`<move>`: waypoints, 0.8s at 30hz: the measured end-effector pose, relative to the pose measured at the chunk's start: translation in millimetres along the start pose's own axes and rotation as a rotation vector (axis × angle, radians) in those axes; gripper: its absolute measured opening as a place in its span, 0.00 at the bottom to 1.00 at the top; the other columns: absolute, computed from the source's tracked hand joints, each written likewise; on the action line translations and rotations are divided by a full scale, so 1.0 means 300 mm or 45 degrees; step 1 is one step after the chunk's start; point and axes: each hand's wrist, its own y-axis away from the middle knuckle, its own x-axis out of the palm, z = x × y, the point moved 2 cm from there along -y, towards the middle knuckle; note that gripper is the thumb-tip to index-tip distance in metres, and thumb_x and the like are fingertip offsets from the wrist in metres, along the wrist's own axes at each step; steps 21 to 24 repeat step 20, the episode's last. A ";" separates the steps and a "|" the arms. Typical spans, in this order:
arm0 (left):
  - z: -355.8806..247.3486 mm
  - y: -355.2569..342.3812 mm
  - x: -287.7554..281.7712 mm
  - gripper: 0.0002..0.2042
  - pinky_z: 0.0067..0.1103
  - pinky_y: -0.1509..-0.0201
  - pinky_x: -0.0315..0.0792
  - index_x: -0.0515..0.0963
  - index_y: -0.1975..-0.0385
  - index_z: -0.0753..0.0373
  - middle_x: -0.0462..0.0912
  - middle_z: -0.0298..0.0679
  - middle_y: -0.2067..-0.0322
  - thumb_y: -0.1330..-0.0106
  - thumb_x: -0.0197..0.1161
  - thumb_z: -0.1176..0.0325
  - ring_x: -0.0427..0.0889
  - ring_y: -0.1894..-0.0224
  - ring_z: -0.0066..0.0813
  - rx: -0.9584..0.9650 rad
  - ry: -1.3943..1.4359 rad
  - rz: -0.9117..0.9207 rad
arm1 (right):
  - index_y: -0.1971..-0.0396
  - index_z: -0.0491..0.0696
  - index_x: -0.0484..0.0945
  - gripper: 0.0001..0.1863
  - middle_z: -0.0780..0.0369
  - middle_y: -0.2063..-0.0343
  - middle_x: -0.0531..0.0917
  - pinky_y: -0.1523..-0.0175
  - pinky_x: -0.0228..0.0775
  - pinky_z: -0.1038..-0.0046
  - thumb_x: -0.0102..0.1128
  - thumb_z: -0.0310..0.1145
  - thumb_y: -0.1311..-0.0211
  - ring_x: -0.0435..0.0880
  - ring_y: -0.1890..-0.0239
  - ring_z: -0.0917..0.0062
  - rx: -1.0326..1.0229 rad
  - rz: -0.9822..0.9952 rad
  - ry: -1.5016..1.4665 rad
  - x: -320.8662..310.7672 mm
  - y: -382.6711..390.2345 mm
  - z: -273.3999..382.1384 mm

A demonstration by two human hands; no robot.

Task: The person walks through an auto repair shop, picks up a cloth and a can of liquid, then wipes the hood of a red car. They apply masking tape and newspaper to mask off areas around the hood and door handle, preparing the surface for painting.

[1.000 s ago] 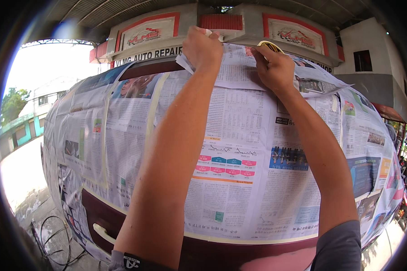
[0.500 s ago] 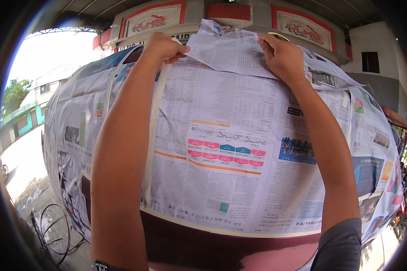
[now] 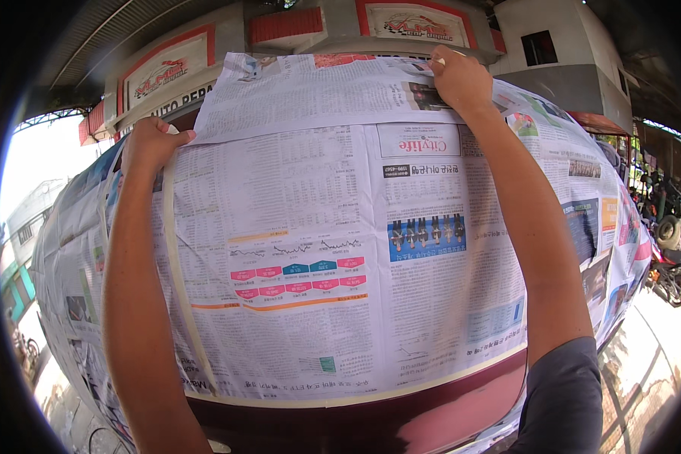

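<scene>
A large newspaper sheet lies stretched across the top of a car body covered in other newspaper. At its lower left corner my left hand is closed in a pinch on the sheet's edge. My right hand reaches farther up and grips the sheet near its right end; something pale shows at these fingertips, too small to name. Below, a second newspaper sheet is fixed flat, with a strip of masking tape down its left side. Under its lower edge shows bare dark red car paint.
More newspaper covers the car's left side, and further sheets its right side. A building with red-framed signs stands behind. At the right are a red motorcycle and a tyre.
My hands have moved apart, and the sheet between them is now spread wide and flatter over the car. The view has turned to the right.
</scene>
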 end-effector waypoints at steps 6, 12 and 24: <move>-0.064 0.034 -0.026 0.31 0.50 0.42 0.71 0.83 0.52 0.58 0.78 0.50 0.39 0.52 0.82 0.45 0.83 0.43 0.45 -0.109 -0.168 0.106 | 0.55 0.57 0.81 0.12 0.55 0.60 0.89 0.51 0.78 0.49 0.53 0.46 0.26 0.87 0.54 0.53 0.002 0.031 -0.030 0.004 -0.023 -0.008; 0.062 -0.027 -0.008 0.39 0.63 0.35 0.60 0.75 0.32 0.49 0.65 0.43 0.26 0.45 0.76 0.43 0.72 0.30 0.53 -0.467 -0.403 -0.236 | 0.47 0.56 0.77 0.13 0.55 0.60 0.89 0.53 0.79 0.50 0.55 0.42 0.26 0.87 0.54 0.53 -0.083 -0.197 -0.040 0.032 -0.023 -0.018; -0.502 0.101 0.029 0.25 0.42 0.35 0.70 0.80 0.39 0.56 0.81 0.49 0.38 0.38 0.70 0.62 0.83 0.42 0.40 0.578 0.393 -0.377 | 0.44 0.57 0.77 0.16 0.57 0.65 0.88 0.57 0.77 0.54 0.56 0.33 0.30 0.89 0.65 0.58 -0.243 -0.394 -0.289 -0.007 0.002 0.017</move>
